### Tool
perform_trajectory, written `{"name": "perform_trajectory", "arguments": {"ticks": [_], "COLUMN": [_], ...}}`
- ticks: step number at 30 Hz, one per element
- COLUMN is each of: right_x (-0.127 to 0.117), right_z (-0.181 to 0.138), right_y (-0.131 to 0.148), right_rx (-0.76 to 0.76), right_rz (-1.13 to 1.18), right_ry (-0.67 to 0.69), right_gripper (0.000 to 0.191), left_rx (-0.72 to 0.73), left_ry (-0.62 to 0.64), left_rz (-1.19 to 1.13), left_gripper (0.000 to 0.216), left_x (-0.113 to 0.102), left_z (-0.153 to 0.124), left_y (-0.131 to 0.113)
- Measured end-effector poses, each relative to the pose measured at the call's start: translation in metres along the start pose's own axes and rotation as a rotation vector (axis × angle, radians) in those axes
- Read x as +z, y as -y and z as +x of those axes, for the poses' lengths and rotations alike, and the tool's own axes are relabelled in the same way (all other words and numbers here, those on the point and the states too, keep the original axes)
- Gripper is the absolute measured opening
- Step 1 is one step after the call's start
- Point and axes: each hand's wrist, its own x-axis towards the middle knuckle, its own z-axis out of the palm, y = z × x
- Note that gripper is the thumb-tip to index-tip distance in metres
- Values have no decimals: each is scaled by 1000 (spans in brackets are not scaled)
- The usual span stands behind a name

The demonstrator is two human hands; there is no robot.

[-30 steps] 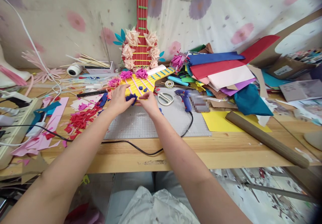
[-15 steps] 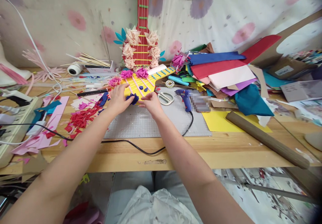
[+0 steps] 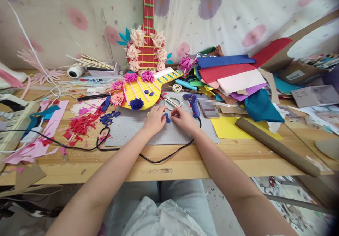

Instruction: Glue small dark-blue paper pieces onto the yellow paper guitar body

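- My left hand (image 3: 155,120) and right hand (image 3: 183,119) flank blue petals (image 3: 167,118); I can't tell whether either grips.
- One yellow guitar (image 3: 153,98), five paper flowers (image 3: 136,104).
- One box label (image 3: 295,75), unreadable.

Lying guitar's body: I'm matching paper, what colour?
The guitar body is yellow, seen best in the head view.

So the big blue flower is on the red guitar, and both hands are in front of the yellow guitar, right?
Not quite: the blue flower is on the yellow guitar, not the red guitar, as the head view shows. The left hand and right hand are in front of the yellow guitar, as you said.
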Motion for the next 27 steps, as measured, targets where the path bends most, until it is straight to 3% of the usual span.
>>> {"name": "perform_trajectory", "arguments": {"ticks": [5, 10, 20, 24, 27], "right_x": [4, 9, 15, 15, 14], "right_z": [-2, -1, -2, -4, -5], "right_y": [-1, -6, -9, -4, 1], "right_rx": [-60, -84, -81, -158, -233], "right_rz": [46, 139, 383, 347, 265], "right_ry": [76, 136, 42, 19, 14], "right_gripper": [21, 26, 39, 45, 47], "left_rx": [-53, -33, -101, -46, -73], "left_ry": [-21, 62, -19, -74, -23], "left_rz": [-124, -133, -39, -146, -252], "left_gripper": [42, 54, 50, 46, 47], "left_x": [8, 5, 6, 6, 9], "left_z": [-10, -14, -14, -14, -13], "left_y": [8, 10, 9, 5, 2]}}
